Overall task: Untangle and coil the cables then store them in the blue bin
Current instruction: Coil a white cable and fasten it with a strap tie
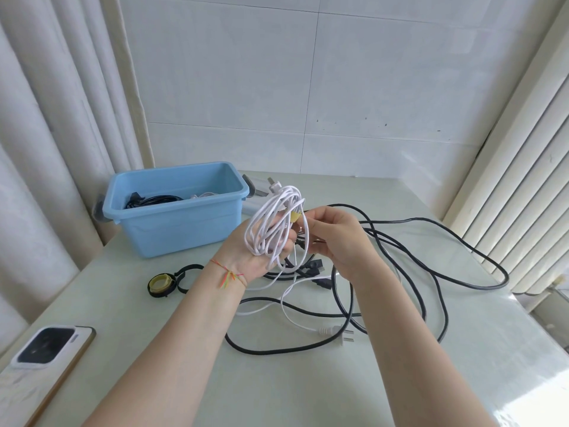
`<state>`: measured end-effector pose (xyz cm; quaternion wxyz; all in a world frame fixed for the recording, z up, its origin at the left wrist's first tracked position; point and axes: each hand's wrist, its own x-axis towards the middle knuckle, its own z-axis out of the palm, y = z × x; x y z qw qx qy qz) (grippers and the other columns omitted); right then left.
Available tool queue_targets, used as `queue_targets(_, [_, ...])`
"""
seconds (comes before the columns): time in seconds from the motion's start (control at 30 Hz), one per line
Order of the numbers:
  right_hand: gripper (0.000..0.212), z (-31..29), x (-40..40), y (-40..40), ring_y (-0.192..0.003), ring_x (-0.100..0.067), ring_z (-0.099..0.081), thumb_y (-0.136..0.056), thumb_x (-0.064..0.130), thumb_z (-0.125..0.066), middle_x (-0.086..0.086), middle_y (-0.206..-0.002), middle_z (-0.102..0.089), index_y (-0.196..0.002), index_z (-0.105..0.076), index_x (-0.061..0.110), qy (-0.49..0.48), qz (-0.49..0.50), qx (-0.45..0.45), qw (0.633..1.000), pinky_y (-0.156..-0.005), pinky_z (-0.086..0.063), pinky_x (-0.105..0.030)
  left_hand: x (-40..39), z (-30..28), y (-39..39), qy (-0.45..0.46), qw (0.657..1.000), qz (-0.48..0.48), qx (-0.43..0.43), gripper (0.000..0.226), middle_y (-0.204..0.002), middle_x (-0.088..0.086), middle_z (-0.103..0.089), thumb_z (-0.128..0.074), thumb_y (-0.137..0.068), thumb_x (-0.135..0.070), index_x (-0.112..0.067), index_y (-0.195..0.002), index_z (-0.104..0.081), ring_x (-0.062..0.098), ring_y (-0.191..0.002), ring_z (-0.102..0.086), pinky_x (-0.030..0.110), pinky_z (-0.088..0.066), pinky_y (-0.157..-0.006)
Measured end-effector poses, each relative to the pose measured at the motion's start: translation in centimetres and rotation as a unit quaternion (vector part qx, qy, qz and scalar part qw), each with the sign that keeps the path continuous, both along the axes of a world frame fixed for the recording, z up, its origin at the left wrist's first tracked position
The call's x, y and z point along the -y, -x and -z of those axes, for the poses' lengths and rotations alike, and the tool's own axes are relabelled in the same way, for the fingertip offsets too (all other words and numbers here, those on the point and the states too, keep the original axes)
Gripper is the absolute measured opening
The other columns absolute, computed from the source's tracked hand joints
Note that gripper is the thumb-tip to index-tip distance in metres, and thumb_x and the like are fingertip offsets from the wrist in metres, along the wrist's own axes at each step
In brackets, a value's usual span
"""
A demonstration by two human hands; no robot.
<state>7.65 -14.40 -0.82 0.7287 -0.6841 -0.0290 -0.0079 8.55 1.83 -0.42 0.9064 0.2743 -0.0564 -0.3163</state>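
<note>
Head view shows the blue bin at the far left, already holding some cables, and the loose black cable spread across the right, tangled with the white tail. The left hand grasps the white coil to keep its loops together, while the right hand pinches a strand beside the small yellow tie, probably to bind it.

Black cables (tangled) before blue bin

Bright, even daylight fills the scene, coming from the blinds on the right. It leaves a soft glare on the glossy bench near its right edge, and shadows are faint. The wide-angle lens bows the curtain and blinds at the picture's sides, and detail is slightly soft throughout.
</note>
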Motion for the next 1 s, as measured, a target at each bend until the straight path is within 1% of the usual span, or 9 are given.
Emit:
queue_targets(0.1, [0.017, 0.3, 0.3, -0.2, -0.081, -0.030, -0.054, -0.084, 0.017, -0.076, -0.020, -0.087, -0.063, -0.086, -0.066, 0.004, 0.003, -0.016, -0.014, 1.000, -0.074, -0.051, -0.041, -0.3, 0.2, -0.2, 0.004, 1.000, -0.003, 0.000, 0.065, -0.066, 0.005, -0.054, -0.093, -0.031, 0.008, -0.003, -0.087, -0.062, 0.013, -0.053, -0.052, 0.021, -0.045, -0.041])
queue_targets(0.17, [0.013, 0.3, 0.4, -0.1, -0.082, -0.030, -0.054, -0.085, 0.018, -0.075, -0.021, -0.090, -0.063, -0.084, -0.070, 0.006, 0.010, -0.028, -0.012, 0.999, -0.076, -0.051, -0.041, -0.3, 0.1, -0.2, -0.014, 1.000, -0.014, -0.024, 0.063, -0.068, 0.009, -0.056, -0.090, -0.039, 0.008, -0.002, -0.094, -0.059, 0.020, -0.050, -0.057, 0.025, -0.048, -0.041])
queue_targets(0.27, [0.010, 0.2, 0.6, 0.0, -0.067, -0.018, -0.057, -0.090, 0.011, -0.067, -0.009, -0.079, -0.068, -0.084, -0.075, 0.009, 0.017, -0.056, -0.007, 0.998, -0.068, -0.053, -0.031, -0.1, -0.1, 0.1, -0.077, 0.995, -0.046, -0.038, 0.009, -0.062, 0.005, -0.054, -0.060, -0.070, 0.000, -0.002, -0.075, -0.067, 0.013, -0.047, -0.053, 0.017, -0.044, -0.042])
queue_targets(0.43, [0.019, 0.2, 0.8, 0.2, -0.062, -0.015, -0.048, -0.093, 0.003, -0.060, -0.002, -0.070, -0.067, -0.081, -0.074, 0.009, -0.008, -0.065, -0.008, 0.998, -0.058, -0.049, -0.023, 0.1, -0.2, 0.8, -0.127, 0.987, -0.091, 0.029, 0.029, -0.055, 0.004, -0.056, -0.051, -0.071, -0.001, -0.004, -0.048, -0.068, 0.011, -0.050, -0.051, 0.016, -0.039, -0.054])
queue_targets(0.5, [0.016, 0.1, 0.9, 0.1, -0.066, -0.019, -0.051, -0.095, 0.007, -0.058, -0.008, -0.076, -0.064, -0.090, -0.072, 0.003, -0.028, -0.083, -0.017, 0.996, -0.064, -0.051, -0.029, 0.3, -0.7, 1.1, -0.156, 0.982, -0.085, 0.057, 0.032, -0.059, 0.005, -0.062, -0.052, -0.077, -0.002, -0.004, -0.053, -0.073, 0.010, -0.053, -0.057, 0.018, -0.044, -0.060])
queue_targets(0.6, [0.036, 0.1, 1.1, -0.2, -0.082, -0.034, -0.051, -0.094, 0.026, -0.053, -0.021, -0.090, -0.056, -0.107, -0.065, -0.006, -0.049, -0.125, -0.043, 0.990, -0.079, -0.047, -0.047, 0.4, -0.9, 0.5, -0.212, 0.964, -0.102, 0.127, 0.021, -0.077, 0.008, -0.070, -0.054, -0.092, -0.005, 0.002, -0.092, -0.073, 0.011, -0.060, -0.064, 0.017, -0.050, -0.054])
queue_targets(0.73, [0.055, -0.6, 0.9, -0.3, -0.087, -0.027, -0.063, -0.096, 0.057, -0.044, -0.011, -0.096, -0.066, -0.111, -0.069, 0.010, -0.049, -0.139, -0.078, 0.986, -0.089, -0.049, -0.045, -0.5, -0.6, -1.1, -0.365, 0.875, -0.226, 0.223, 0.001, -0.074, 0.003, -0.068, -0.066, -0.091, -0.007, -0.006, -0.091, -0.067, 0.010, -0.056, -0.062, 0.021, -0.052, -0.054])
queue_targets(0.87, [0.027, -2.2, -0.2, 0.7, -0.084, -0.016, -0.067, -0.092, 0.036, -0.064, -0.005, -0.093, -0.075, -0.111, -0.070, 0.018, 0.135, -0.106, -0.021, 0.985, -0.085, -0.050, -0.038, -1.3, -1.6, -0.7, -0.509, 0.755, -0.245, 0.332, 0.006, -0.072, -0.002, -0.067, -0.070, -0.088, -0.011, -0.015, -0.084, -0.069, 0.006, -0.055, -0.061, 0.017, -0.047, -0.054])
queue_targets(1.0, [0.021, -3.2, -2.2, 1.2, -0.074, -0.013, -0.066, -0.080, 0.035, -0.076, 0.003, -0.085, -0.075, -0.098, -0.071, 0.026, 0.342, -0.021, 0.044, 0.938, -0.069, -0.048, -0.029, -1.9, -1.7, -0.3, -0.545, 0.728, -0.249, 0.332, 0.004, -0.069, -0.003, -0.067, -0.069, -0.084, -0.012, -0.015, -0.083, -0.071, 0.007, -0.055, -0.059, 0.015, -0.040, -0.052])
